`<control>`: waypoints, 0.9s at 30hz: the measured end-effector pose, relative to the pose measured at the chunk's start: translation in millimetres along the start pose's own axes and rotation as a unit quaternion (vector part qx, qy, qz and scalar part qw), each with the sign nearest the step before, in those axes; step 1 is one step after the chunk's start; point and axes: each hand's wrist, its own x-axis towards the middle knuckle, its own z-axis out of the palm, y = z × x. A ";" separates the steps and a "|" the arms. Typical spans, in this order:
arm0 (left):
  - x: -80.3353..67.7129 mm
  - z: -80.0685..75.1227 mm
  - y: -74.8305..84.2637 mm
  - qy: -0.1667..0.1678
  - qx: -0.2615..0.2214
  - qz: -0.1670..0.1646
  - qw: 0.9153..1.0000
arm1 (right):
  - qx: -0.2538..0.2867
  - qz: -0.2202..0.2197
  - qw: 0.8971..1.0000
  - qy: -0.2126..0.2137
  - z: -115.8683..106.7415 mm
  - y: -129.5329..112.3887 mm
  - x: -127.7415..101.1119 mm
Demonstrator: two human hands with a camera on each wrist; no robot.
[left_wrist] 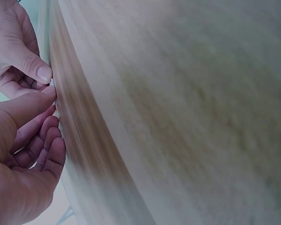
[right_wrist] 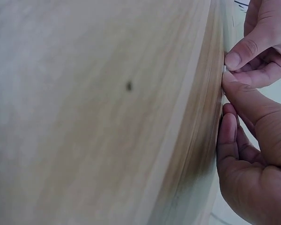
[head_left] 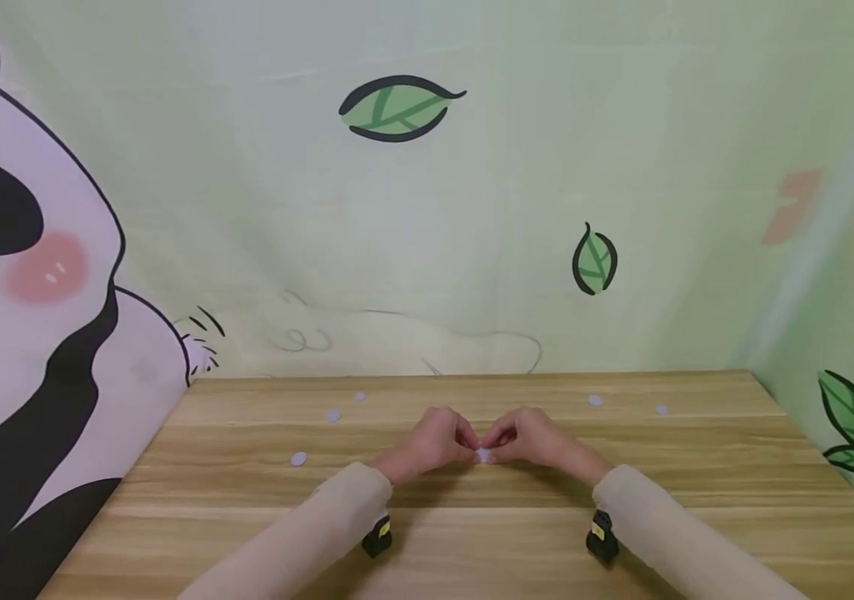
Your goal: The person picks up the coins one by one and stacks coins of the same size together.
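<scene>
Both hands meet at the middle of the wooden table. My left hand and my right hand pinch one small white disc between thumb and fingertips, low over the wood. In the left wrist view the left hand lies below and the right hand above, with a sliver of the disc showing between the thumbs. In the right wrist view the right hand lies below the left hand, and the disc is mostly hidden by the fingertips.
Several other small pale discs lie loose on the table: three at the left and two at the far right. A wall with a panda and leaf pattern stands right behind the table's far edge.
</scene>
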 end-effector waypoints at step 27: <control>-20.8 -35.3 -25.5 0.031 -0.037 0.039 0.998 | -0.025 0.009 1.000 -0.005 -1.5 1.0 1.3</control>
